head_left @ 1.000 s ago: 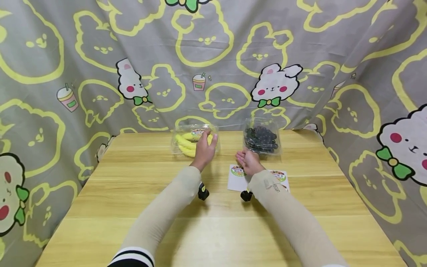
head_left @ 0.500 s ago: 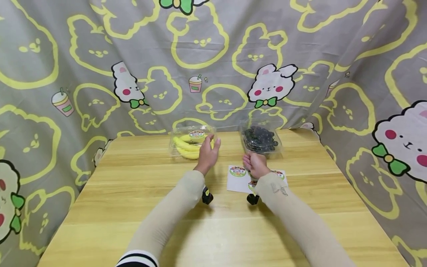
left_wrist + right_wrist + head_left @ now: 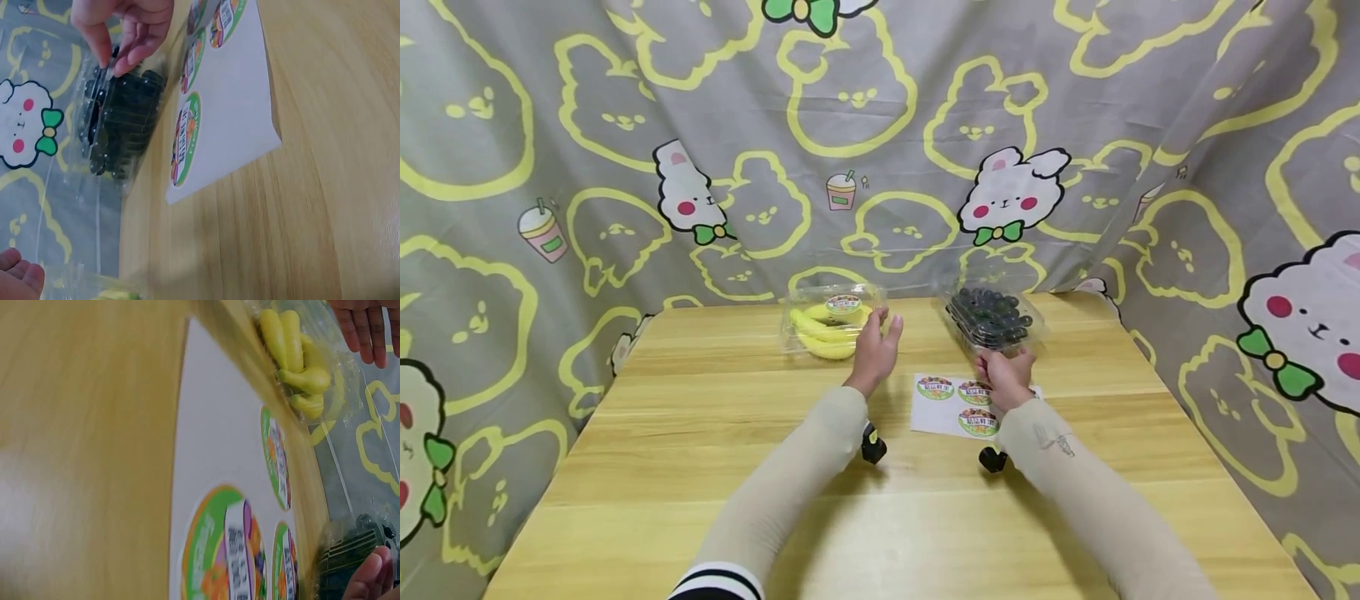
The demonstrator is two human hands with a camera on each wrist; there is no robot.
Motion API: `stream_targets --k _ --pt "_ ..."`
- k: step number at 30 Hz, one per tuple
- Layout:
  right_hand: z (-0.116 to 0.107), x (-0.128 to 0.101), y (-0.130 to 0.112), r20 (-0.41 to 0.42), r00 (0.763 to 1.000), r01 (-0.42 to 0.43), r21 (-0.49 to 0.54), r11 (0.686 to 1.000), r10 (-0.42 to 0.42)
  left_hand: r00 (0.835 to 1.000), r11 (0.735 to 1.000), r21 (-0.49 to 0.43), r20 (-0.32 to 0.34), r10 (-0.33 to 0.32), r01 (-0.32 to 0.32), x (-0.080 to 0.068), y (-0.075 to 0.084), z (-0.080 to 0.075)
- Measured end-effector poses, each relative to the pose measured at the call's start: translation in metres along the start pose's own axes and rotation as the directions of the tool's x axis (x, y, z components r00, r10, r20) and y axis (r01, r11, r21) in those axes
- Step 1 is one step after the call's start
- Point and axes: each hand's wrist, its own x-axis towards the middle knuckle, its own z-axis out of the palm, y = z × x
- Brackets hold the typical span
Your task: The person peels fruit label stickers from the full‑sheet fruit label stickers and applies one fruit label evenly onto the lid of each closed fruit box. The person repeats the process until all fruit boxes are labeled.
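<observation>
My right hand (image 3: 1006,375) pinches the near edge of a clear plastic box of dark grapes (image 3: 988,317). In the left wrist view, the thumb and fingers of the right hand (image 3: 134,31) meet at the rim of the grape box (image 3: 125,119). My left hand (image 3: 876,350) is held with relaxed fingers at the right end of a clear box of bananas (image 3: 823,333), which bears a round fruit label (image 3: 843,304). The right wrist view shows the fingers of the left hand (image 3: 369,331) straight, apart from the banana box (image 3: 297,362).
A white sheet (image 3: 928,417) with several round fruit stickers (image 3: 977,422) lies in front of the grape box, partly under the right hand. The wooden table (image 3: 880,517) ends at a grey patterned curtain (image 3: 880,125) behind both boxes.
The grape box has turned and shifted slightly to the right along with my right hand, uncovering more stickers. My left hand has moved right, off the banana box's lid.
</observation>
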Motion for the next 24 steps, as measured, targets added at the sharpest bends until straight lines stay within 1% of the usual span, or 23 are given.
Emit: stream_targets --k 2,5,8,11,12,14,18,21,24 --pt "-0.004 0.0 0.0 -0.004 1.0 0.002 -0.001 1.0 -0.002 1.0 1.0 -0.014 -0.003 0.002 -0.002 0.0 -0.001 0.002" --pt "-0.01 0.002 -0.001 0.006 1.0 0.001 -0.031 1.0 -0.001 1.0 1.0 -0.029 0.0 0.007 -0.007 -0.001 -0.001 0.004" --pt "-0.017 0.004 -0.003 0.028 1.0 0.001 -0.061 0.998 0.001 1.0 0.999 -0.034 0.018 0.002 -0.001 -0.001 -0.001 0.006" --pt "-0.026 0.008 -0.006 0.075 0.997 0.004 -0.084 0.996 0.002 0.998 0.999 -0.028 0.052 -0.031 0.033 0.0 -0.001 0.008" --pt "-0.03 0.009 -0.008 0.09 0.996 0.004 -0.09 0.996 0.004 0.996 0.998 -0.025 0.068 -0.053 0.055 0.0 -0.001 0.008" --pt "-0.037 0.011 -0.01 0.118 0.993 0.003 -0.094 0.996 0.008 0.989 0.994 -0.024 0.108 -0.103 0.106 0.0 0.0 0.008" --pt "-0.049 0.014 -0.014 0.135 0.991 0.001 -0.105 0.994 0.013 0.96 0.976 -0.05 0.195 -0.199 0.212 0.001 0.001 0.01" --pt "-0.056 0.017 -0.018 0.132 0.991 0.003 -0.102 0.995 0.01 0.947 0.963 -0.096 0.227 -0.226 0.253 0.001 0.001 0.013" --pt "-0.062 0.021 -0.023 0.122 0.992 -0.014 -0.107 0.994 0.027 0.944 0.955 -0.124 0.233 -0.234 0.268 0.002 0.001 0.017"
